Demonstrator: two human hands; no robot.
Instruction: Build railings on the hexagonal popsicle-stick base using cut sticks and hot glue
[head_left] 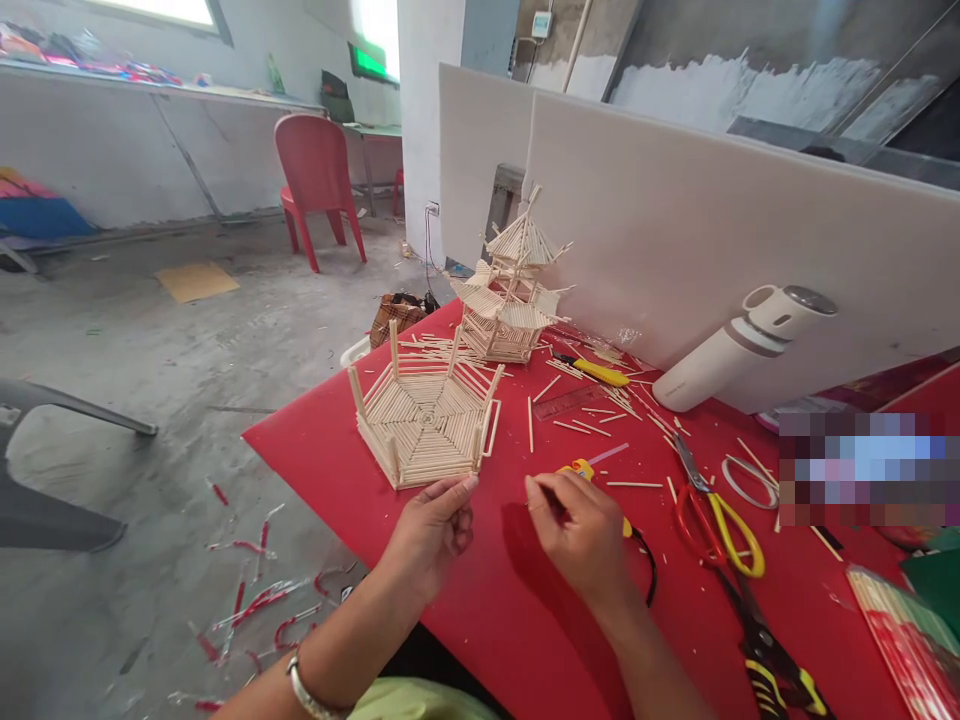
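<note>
Likely light, fragile base

Head view: it lies on the red counter, ten o'clock from the right hand, which curls inward, any contents hidden. The left hand pinches its half-past-four corner. Probably stiff but weak-jointed: grip the rim, not the posts.

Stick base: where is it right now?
In the head view, the stick base lies just left of centre on the red table, with the left hand at its near right corner and the pagoda behind it to the right.
</note>
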